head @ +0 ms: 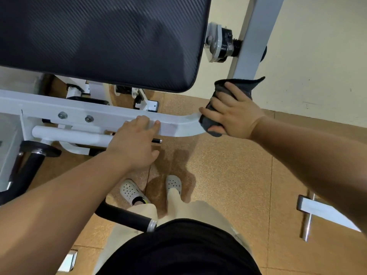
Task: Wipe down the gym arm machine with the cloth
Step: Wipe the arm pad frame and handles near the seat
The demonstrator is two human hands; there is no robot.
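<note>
Tan floor (pixel 218 165) below, left hand (pixel 137 143) open on white frame (pixel 79 114), right hand (pixel 236 116) gripping grey cloth (pixel 244 87)

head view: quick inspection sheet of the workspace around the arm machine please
surface: white frame bar of the arm machine, bolts showing; black pad above it
job's things: dark grey cloth wrapped over the bar's bend
clutter: nothing seen
hands: right hand grips the cloth against the bar; left hand rests on the bar, holding nothing
cables: nothing seen
surroundings: tan speckled floor with a darker patch, cream wall, black-grip handle low in view
</note>
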